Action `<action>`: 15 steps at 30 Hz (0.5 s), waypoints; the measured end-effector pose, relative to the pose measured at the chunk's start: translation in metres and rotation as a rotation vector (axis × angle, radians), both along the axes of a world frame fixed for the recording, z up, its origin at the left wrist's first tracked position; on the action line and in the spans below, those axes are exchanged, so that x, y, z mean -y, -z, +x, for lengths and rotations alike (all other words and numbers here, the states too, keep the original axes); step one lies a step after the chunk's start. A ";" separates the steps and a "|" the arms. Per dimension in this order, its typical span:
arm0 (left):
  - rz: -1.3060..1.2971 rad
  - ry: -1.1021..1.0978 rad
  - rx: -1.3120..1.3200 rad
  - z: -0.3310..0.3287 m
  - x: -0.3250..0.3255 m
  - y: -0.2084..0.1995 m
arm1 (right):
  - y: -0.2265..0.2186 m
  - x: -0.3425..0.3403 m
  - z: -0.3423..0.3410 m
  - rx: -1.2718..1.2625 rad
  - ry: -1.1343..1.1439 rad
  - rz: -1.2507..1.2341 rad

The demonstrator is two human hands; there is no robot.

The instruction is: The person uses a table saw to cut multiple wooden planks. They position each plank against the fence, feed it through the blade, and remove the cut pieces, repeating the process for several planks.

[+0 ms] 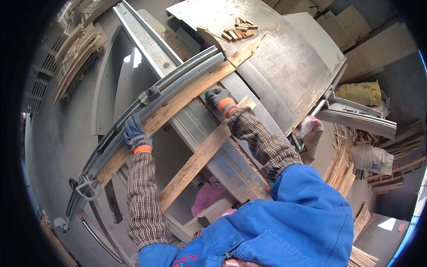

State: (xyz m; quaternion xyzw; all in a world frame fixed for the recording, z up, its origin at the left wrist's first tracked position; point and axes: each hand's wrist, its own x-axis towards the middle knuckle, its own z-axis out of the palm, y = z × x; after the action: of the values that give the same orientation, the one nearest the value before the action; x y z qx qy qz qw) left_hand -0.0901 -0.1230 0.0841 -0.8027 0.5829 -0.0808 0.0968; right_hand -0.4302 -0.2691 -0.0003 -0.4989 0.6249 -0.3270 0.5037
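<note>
A long wooden board (pixel 187 96) lies along the metal fence (pixel 167 91) of a sliding table saw. My left hand (pixel 138 135), in a grey-blue glove with an orange cuff, grips this board where it meets the fence, its fingers reaching up over the board. My right hand (pixel 218 97), gloved alike, is closed beside the board's near edge, above the saw bed. Whatever its curled fingers hold, if anything, is hidden. A second wooden board (pixel 195 162) lies crosswise over the bed, passing under my right forearm.
Several short wood offcuts (pixel 240 30) lie on the saw's metal table (pixel 284 58). A clamp-like stop (pixel 149 95) sits on the fence. Stacked wood strips (pixel 78 60) stand at left. At right are a yellow sack (pixel 360 92), a white sack (pixel 372 159) and more strips (pixel 340 171).
</note>
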 end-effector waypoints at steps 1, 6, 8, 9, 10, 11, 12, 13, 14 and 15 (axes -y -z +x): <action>-0.002 -0.015 0.005 0.006 -0.007 0.006 | -0.015 0.001 -0.014 0.136 0.031 0.056; -0.212 0.089 0.138 0.024 -0.012 0.050 | -0.062 0.073 -0.105 -0.799 0.129 -0.470; -0.257 0.099 0.208 0.025 -0.019 0.055 | -0.102 0.102 -0.094 -1.154 -0.068 -0.274; -0.305 0.130 0.241 0.019 -0.014 0.052 | -0.102 0.125 -0.099 -1.266 -0.135 -0.310; -0.353 0.159 0.275 0.013 -0.010 0.049 | -0.100 0.147 -0.103 -1.376 -0.204 -0.346; -0.361 0.177 0.183 0.010 -0.011 0.044 | -0.106 0.161 -0.094 -1.452 -0.273 -0.324; -0.377 0.211 0.166 0.003 -0.012 0.037 | -0.108 0.181 -0.088 -1.504 -0.370 -0.251; -0.393 0.248 0.148 -0.004 -0.014 0.029 | -0.108 0.194 -0.087 -1.541 -0.421 -0.229; -0.398 0.266 0.142 -0.002 -0.021 0.024 | -0.104 0.204 -0.076 -1.566 -0.495 -0.218; -0.586 0.400 -0.008 0.005 -0.021 0.033 | -0.103 0.213 -0.070 -1.590 -0.577 -0.207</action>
State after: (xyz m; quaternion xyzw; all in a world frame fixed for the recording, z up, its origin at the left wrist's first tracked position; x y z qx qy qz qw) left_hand -0.0851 -0.1015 0.0508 -0.6666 0.6811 -0.2587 -0.1577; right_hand -0.4999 -0.4825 0.1029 -0.7634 0.6083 0.2060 -0.0694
